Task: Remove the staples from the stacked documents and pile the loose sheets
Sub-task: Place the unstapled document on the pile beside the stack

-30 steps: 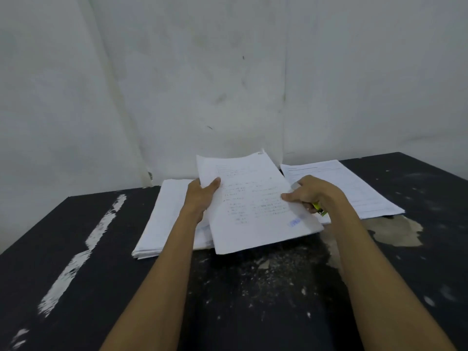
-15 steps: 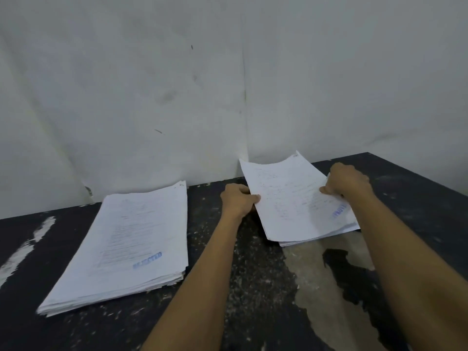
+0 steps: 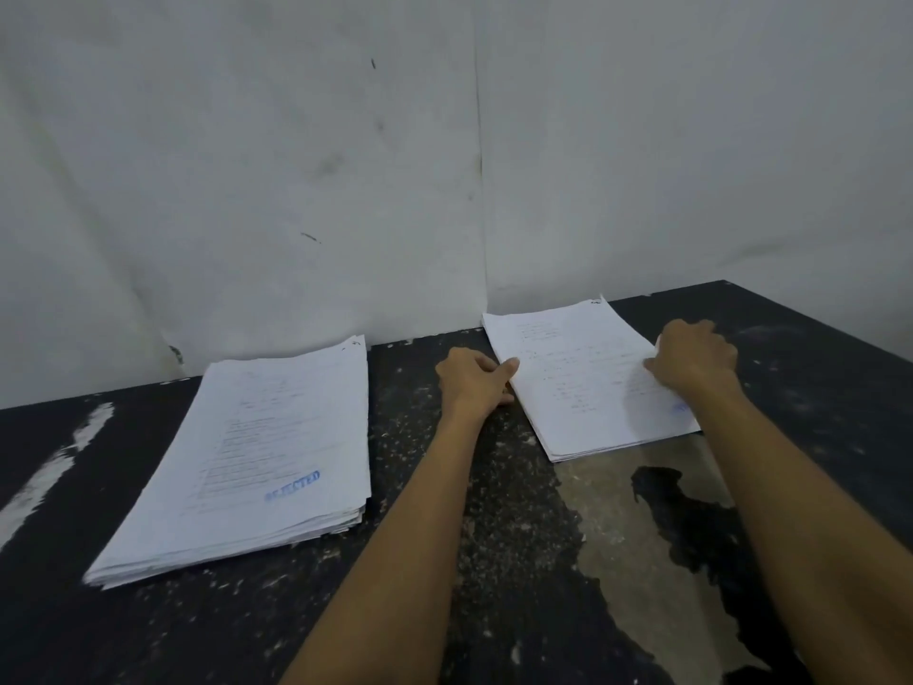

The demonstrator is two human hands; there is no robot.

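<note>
Right of centre: loose sheets (image 3: 583, 383) lie on the worktop (image 3: 494, 561), their left edge pinched by the left hand (image 3: 474, 383); the right hand (image 3: 696, 363) is curled on the right edge, grip not discernible.
Lower left: the thicker stack (image 3: 257, 452) lies well apart.
Advice: edges are best squared before release.

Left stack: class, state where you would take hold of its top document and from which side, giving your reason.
Probably the near right corner of the left stack, coming from the right. The sheet edges are stepped there, so a thumb can lift the top document, and that side faces the left hand, which grips the small pile.
</note>
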